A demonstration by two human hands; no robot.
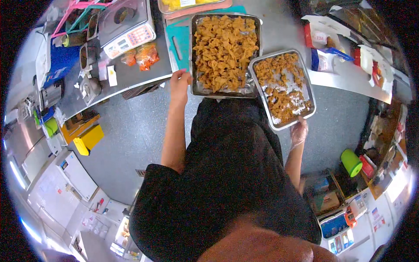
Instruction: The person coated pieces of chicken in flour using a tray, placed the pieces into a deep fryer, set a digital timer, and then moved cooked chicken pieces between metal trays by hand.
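Observation:
A large dark metal tray full of brown fried pieces is in front of me, its near end past the worktop's edge. My left hand is bare, with its fingers at the tray's left rim; whether they grip it is hard to see. In a clear plastic glove, my right hand grips the near rim of a smaller silver tray. Brown crumbly pieces partly cover that tray's bottom. It is tilted sideways, and its upper left corner meets the large tray's right side.
A digital scale and bags of orange food occupy the left counter. Under the large tray lies a teal board; a container of yellow food stands behind. Opened packages lie right. A green bin is at lower right.

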